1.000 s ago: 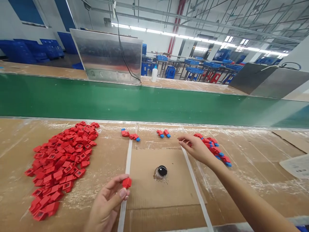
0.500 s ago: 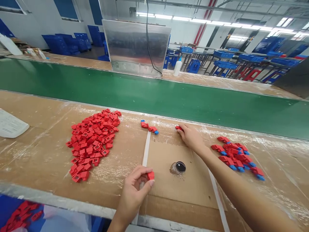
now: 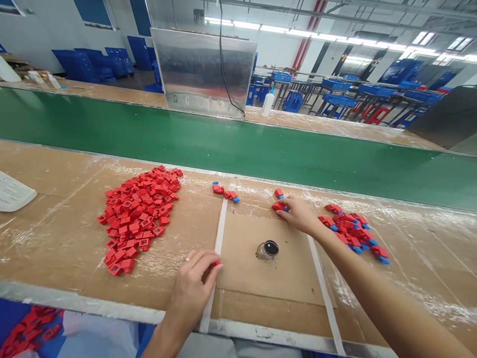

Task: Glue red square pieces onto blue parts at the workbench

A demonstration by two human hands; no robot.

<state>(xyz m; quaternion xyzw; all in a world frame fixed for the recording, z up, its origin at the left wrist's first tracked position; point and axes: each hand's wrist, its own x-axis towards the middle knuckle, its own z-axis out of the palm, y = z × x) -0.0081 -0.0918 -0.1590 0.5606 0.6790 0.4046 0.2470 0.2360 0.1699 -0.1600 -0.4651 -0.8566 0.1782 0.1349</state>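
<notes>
My left hand [image 3: 197,281] is closed in a pinch on a small red plastic block [image 3: 216,263], mostly covered by the fingertips, near the left white tape strip. Farther off, my right hand [image 3: 298,214] has its thumb and fingers on a red-and-blue plastic piece [image 3: 278,206] at the table. Just behind it lies another red piece with a blue end [image 3: 279,193]. Between the hands a small round pot with a black top [image 3: 271,247] stands on a cardboard sheet [image 3: 257,278].
To the left spreads a heap of red blocks [image 3: 139,214]. Joined red-and-blue pieces lie in a pile [image 3: 352,228] at right, and a few more [image 3: 225,192] near the back edge. A green belt [image 3: 223,136] runs behind; a white bottle [image 3: 268,103] stands beyond it.
The view has shifted slightly. My left hand has turned, hiding more of its red block. Near my right hand, two red-and-blue pieces now show where one red part was visible in the fingers.
</notes>
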